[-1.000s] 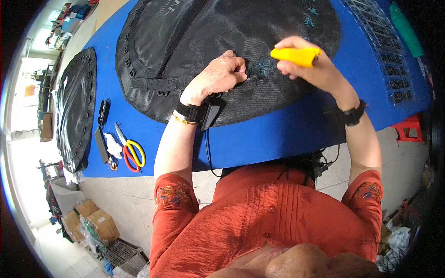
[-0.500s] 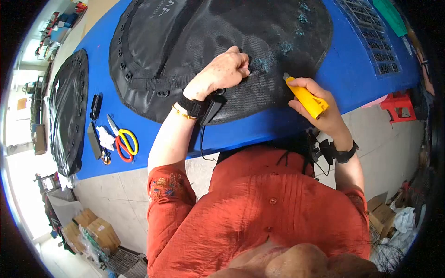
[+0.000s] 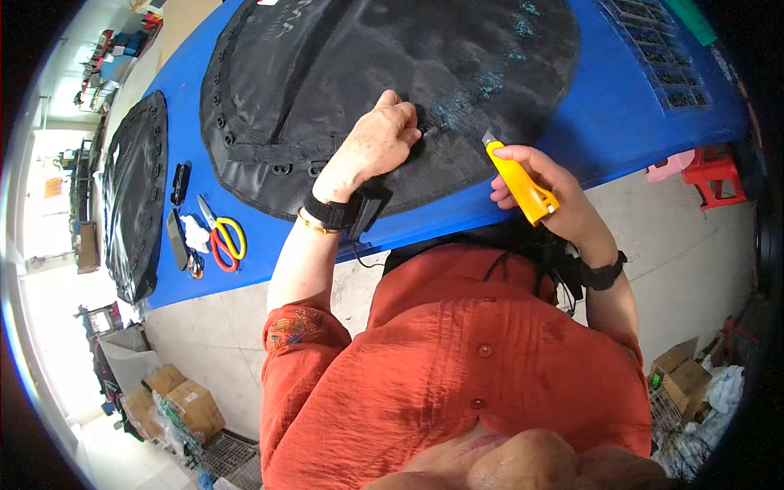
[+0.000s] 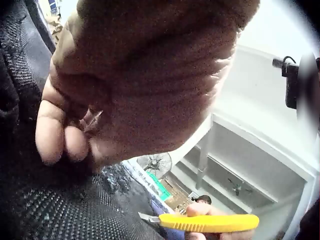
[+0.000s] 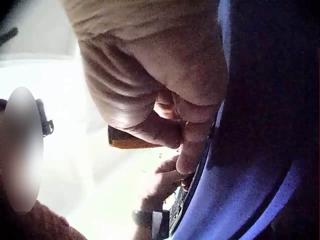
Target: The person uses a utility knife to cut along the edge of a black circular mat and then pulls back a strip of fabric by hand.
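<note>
A large rounded black mesh piece (image 3: 359,69) with loops along its left side and blue-green scraps lies on the blue table (image 3: 612,151). My left hand (image 3: 380,135) rests on it with curled fingers, fingertips right at the mesh in the left wrist view; whatever lies under the thumb is hidden. My right hand (image 3: 555,192) grips a yellow utility knife (image 3: 516,181) near the mesh's front right edge. Its bare blade (image 4: 148,218) points toward the mesh, right of the left hand. In the right wrist view the knife's end (image 5: 131,139) shows beside the fingers.
Scissors (image 3: 222,238) with red and yellow handles lie at the table's left, near a small black case (image 3: 180,184) and white tissue (image 3: 195,234). Beyond them is another black piece (image 3: 135,196). A compartment tray (image 3: 663,69) sits far right, a red stool (image 3: 713,173) below.
My right hand has brought the knife down and toward my body from above the mesh, and its blade now shows. The left hand stays on the mesh while the head view shifts.
</note>
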